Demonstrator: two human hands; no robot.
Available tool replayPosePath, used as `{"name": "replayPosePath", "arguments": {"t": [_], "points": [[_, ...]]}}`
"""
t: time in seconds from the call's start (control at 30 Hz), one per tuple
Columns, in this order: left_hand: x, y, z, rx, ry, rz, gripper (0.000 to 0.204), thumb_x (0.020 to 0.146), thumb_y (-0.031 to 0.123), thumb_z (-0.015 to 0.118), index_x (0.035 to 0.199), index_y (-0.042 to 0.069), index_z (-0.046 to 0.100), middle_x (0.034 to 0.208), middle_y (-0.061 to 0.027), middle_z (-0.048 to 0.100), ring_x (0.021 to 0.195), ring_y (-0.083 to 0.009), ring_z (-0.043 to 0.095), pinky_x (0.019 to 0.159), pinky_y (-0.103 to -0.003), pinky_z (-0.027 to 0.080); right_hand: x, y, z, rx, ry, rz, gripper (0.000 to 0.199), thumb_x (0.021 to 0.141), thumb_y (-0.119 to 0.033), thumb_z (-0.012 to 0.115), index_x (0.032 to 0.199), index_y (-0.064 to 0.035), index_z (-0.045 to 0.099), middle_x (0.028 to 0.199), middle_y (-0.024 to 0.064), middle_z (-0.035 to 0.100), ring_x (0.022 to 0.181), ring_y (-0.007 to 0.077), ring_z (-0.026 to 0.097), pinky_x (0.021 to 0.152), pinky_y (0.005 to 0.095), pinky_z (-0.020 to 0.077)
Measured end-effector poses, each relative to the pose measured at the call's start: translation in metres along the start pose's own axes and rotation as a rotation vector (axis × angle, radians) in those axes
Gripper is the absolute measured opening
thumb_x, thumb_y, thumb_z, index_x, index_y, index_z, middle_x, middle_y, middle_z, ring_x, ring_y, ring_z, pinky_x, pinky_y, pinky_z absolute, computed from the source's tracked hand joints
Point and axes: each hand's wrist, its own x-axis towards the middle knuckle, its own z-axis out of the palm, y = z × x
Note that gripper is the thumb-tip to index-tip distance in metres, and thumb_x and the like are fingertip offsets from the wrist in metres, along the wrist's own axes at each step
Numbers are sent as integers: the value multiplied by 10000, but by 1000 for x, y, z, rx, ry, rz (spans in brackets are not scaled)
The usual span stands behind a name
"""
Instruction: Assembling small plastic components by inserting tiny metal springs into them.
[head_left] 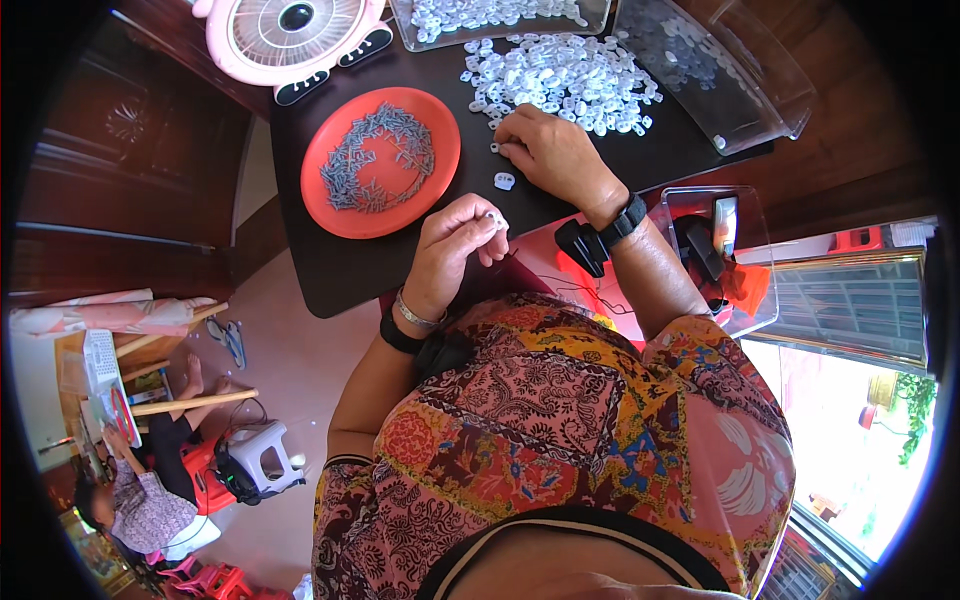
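Left hand (450, 250) pinches piece (498, 221); right hand (556, 152) (at pile (565, 80))

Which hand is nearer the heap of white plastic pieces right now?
Right: the right hand is at the near edge of the heap; the left hand is farther off, toward the near left, pinching a small white piece.

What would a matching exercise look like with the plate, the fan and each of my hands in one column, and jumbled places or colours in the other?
Column one:
1. Plate
2. Fan
3. Left hand
4. Right hand

Column two:
A. At the near edge of the white heap
B. Pinching a white piece
C. Orange-red, with grey pieces on it
D. Pink, beyond the orange-red item

Pairs: 1-C, 2-D, 3-B, 4-A.
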Motion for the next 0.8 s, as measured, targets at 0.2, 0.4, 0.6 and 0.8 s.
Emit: {"name": "replayPosePath", "arguments": {"t": [0.2, 0.4, 0.6, 0.8], "points": [[0, 2, 2, 7, 8, -8, 186, 947, 162, 455, 877, 24, 557, 749, -60, 587, 658, -109, 522, 599, -229, 388, 4, 4, -2, 11, -73, -16, 98, 817, -146, 629, 873, -69, 606, 842, 78, 601, 752, 277, 634, 658, 382, 506], [2, 0, 1, -8, 1, 6, 195, 948, 175, 459, 873, 21, 552, 743, -61, 585, 650, -108, 516, 592, -229, 386, 3, 4, -3, 18, -72, -23, 102, 816, -146, 630, 871, -65, 603, 842, 77, 604, 736, 276, 635, 654, 379, 502], [1, -1, 0, -40, 29, 0, 186, 943, 163, 453, 861, 24, 544, 745, -63, 584, 654, -110, 520, 590, -232, 388, 5, 4, -1, 9, -59, -53, 101, 819, -147, 631, 870, -63, 605, 839, 80, 607, 735, 283, 633, 657, 380, 502], [-13, 9, -9, -34, 111, -3, 158, 895, 146, 461, 831, 28, 545, 708, -59, 579, 608, -108, 514, 556, -222, 371, 5, 1, -5, -3, -100, -60, 126, 824, -131, 633, 928, -61, 617, 873, 90, 614, 765, 275, 641, 676, 370, 505]]}}
